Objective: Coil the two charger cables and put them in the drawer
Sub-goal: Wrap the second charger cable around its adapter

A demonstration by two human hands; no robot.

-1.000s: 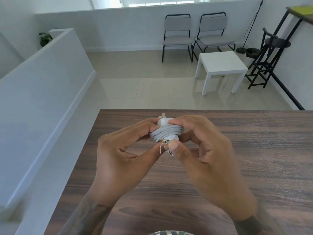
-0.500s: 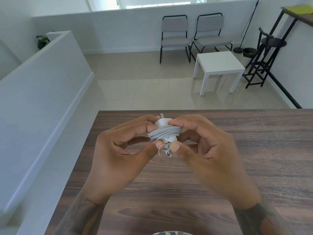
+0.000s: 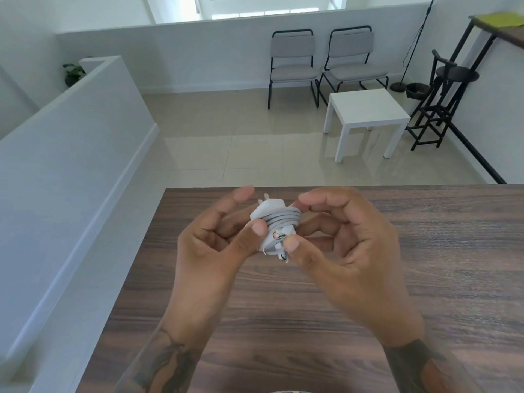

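Since the earlier frame our index fingers have lifted off the top of the charger (image 3: 270, 215), leaving its white cable (image 3: 283, 219) wound round the plug body in plain sight. We hold it just above the wooden table (image 3: 425, 251) near its far edge, left hand (image 3: 211, 245) gripping the body by the thumb while the right hand (image 3: 348, 245) pinches the frayed cable end (image 3: 282, 245) against the coil, probably so the turns stay tight.

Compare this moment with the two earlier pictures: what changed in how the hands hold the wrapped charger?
Both hands have loosened: the left hand and right hand lifted their upper fingers off the charger, so its cable wraps show more. Both thumbs stay on its near end by the frayed cable tip. The charger remains held above the wooden table.
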